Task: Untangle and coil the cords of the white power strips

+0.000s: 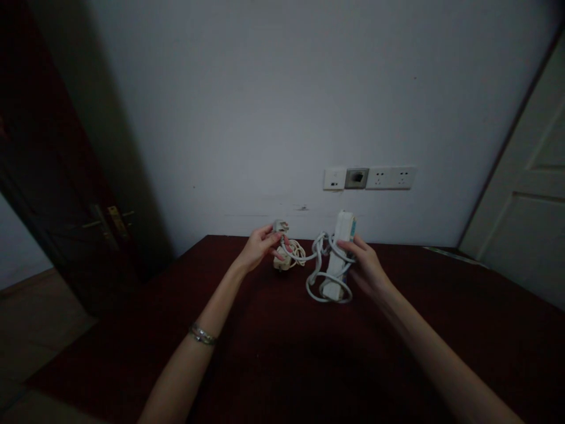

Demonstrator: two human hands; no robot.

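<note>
Gripping a plug and a power strip, two hands work above a dark red table (282,365).
The left hand (259,247) pinches the grey-white plug (279,225) by its cord end, while the right hand (365,259) is closed around the white power strip (344,225), tilted over the table's far side, its looped cable (312,281) hanging about it. Just below the left fingers sits a cream adapter (281,261) beside a coiled cord (298,253); wall sockets (390,178) line the wall beyond.

I'm viewing a white power strip (336,265), slanting below and right of centre, its looped pale cord (317,265) running left to a plug (279,225).
</note>
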